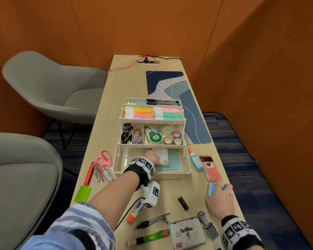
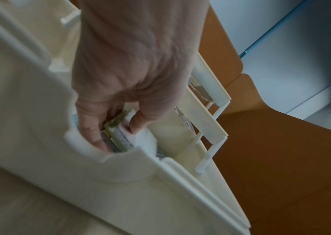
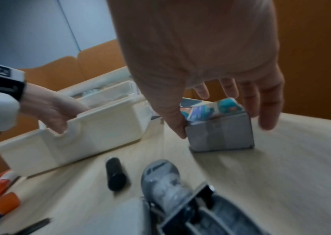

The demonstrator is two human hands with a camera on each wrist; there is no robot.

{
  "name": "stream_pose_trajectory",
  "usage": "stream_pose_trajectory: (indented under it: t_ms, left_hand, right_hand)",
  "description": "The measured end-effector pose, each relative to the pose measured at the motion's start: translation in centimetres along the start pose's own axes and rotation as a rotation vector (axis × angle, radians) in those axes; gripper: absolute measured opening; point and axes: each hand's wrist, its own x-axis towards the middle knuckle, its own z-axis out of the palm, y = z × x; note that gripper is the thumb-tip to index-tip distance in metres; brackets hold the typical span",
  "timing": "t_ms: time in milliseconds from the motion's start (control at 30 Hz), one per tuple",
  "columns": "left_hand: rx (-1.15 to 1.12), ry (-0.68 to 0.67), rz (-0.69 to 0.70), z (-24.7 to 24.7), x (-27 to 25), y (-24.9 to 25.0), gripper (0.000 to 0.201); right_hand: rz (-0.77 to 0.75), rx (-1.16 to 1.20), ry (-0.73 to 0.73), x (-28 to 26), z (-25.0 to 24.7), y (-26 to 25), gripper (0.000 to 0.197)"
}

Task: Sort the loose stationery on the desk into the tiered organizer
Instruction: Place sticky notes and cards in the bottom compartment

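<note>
The cream tiered organizer [image 1: 170, 175] stands mid-desk with its upper tiers holding highlighters, clips and tapes. My left hand [image 1: 152, 156] reaches into its bottom tray [image 2: 120, 174]. There my left hand [image 2: 118, 133] pinches a white pad [image 2: 146, 139] between thumb and fingers, over a teal sheet. At the desk's right edge, my right hand [image 1: 220, 193] is down on a small blue-and-teal box [image 1: 212, 189]. In the right wrist view, thumb and fingers of my right hand [image 3: 223, 125] close round that box [image 3: 220, 135], which stands on the desk.
Pink scissors [image 1: 105, 158] and a red stapler [image 1: 89, 173] lie left of the organizer; a glue bottle [image 1: 195, 160] and an orange packet [image 1: 210, 167] lie right. Near me are a black tube [image 1: 183, 202], an Artline tin [image 1: 187, 231], a stamp [image 1: 206, 224], a compass [image 1: 153, 220] and markers [image 1: 152, 238].
</note>
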Motion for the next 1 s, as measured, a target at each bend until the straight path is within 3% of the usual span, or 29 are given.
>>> stream_pose_trajectory:
  t_ms: [267, 400, 500, 633, 733, 900, 1000]
  left_hand:
    - [0.442, 0.067, 0.006, -1.1, 0.9, -0.5, 0.031]
    - [0.588, 0.123, 0.067, -1.0, 0.7, -0.4, 0.033]
    - [0.589, 0.113, 0.064, -1.0, 0.9, -0.5, 0.037]
    - [0.532, 0.119, 0.084, -1.5, 0.8, -0.8, 0.039]
    - [0.421, 0.043, 0.145, -2.5, 0.2, -1.0, 0.034]
    - [0.323, 0.136, 0.136, -5.2, -0.7, -2.5, 0.037]
    - [0.143, 0.047, 0.150, -6.1, -1.4, -3.1, 0.048]
  right_hand:
    - [0.147, 0.630, -0.013, 0.8, -2.1, 0.0, 0.047]
    - [0.097, 1.000, 0.017, -0.3, -4.1, -2.7, 0.034]
    - [-0.013, 1.131, -0.039, -1.1, -4.9, -5.1, 0.029]
    - [-0.141, 1.123, -0.121, -1.3, -4.7, -8.0, 0.020]
    - [-0.236, 1.009, -0.166, -0.9, -3.7, -9.6, 0.015]
    - [-0.474, 0.591, -0.146, 0.7, -1.8, -13.9, 0.019]
    - [-0.511, 0.346, -0.115, 0.8, -0.2, -17.3, 0.017]
